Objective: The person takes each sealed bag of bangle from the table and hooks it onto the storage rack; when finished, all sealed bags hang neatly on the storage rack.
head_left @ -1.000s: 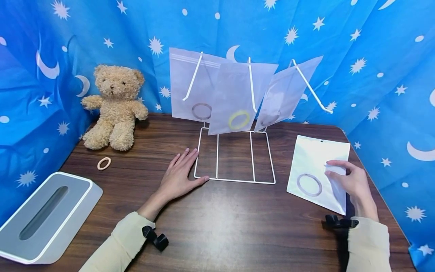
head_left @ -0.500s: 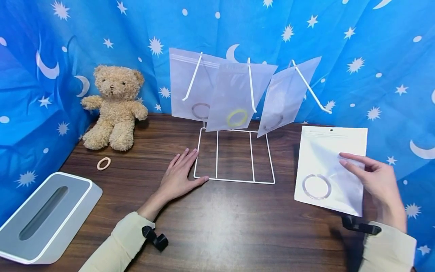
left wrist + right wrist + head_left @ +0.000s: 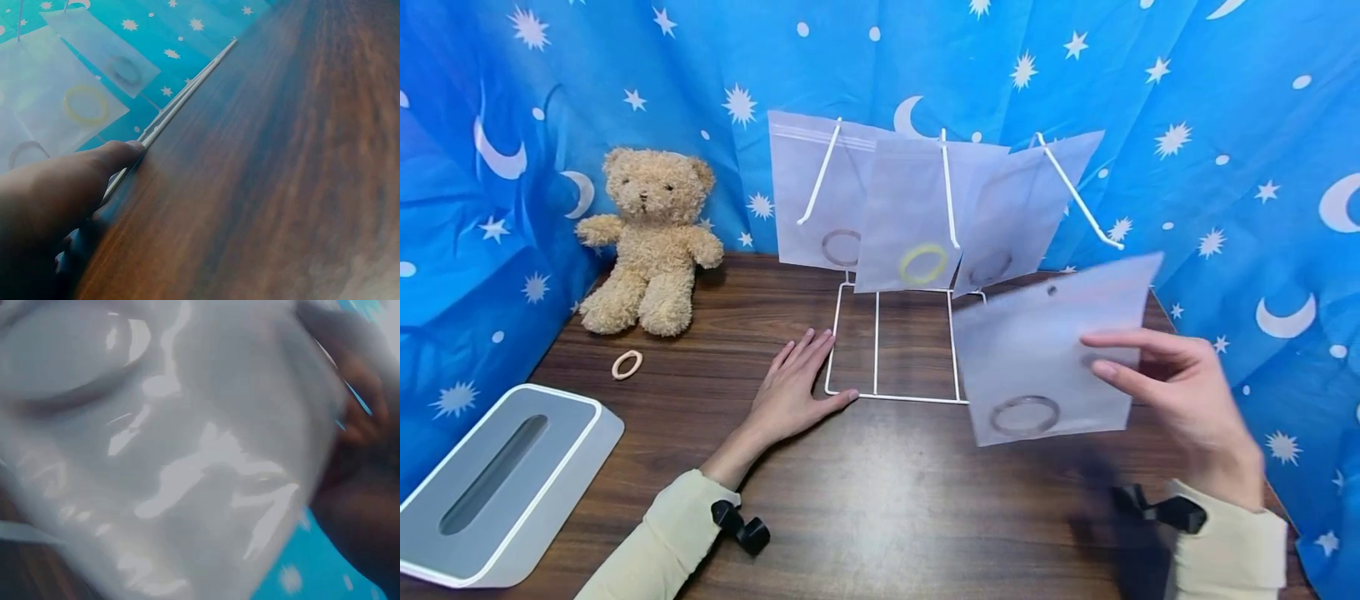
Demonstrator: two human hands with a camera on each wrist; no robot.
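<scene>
My right hand [image 3: 1187, 392] pinches the right side of a white zip bag [image 3: 1075, 350] with a small hang hole at its top. A dark ring shows through the bag's lower left, and the bag is held up tilted before the rack's right side. My left hand [image 3: 797, 383] lies with straight fingers at the left front corner of a white wire rack [image 3: 877, 350], its thumb on the front bar. On the rack's prongs hang three similar bags: a left bag [image 3: 812, 183], a middle bag [image 3: 902, 200] with a yellow ring, and a right bag [image 3: 1030, 200].
A teddy bear [image 3: 655, 242] sits at the back left, with a small pale wooden ring [image 3: 627, 365] before it. A grey and white tissue box [image 3: 565, 475] stands at the left front. A blue star-patterned curtain [image 3: 737, 50] surrounds the wooden table [image 3: 865, 500].
My right hand has raised the bag off the table at the right and swung it left toward the rack. The hanging bags sway slightly. My left hand stays in place.
</scene>
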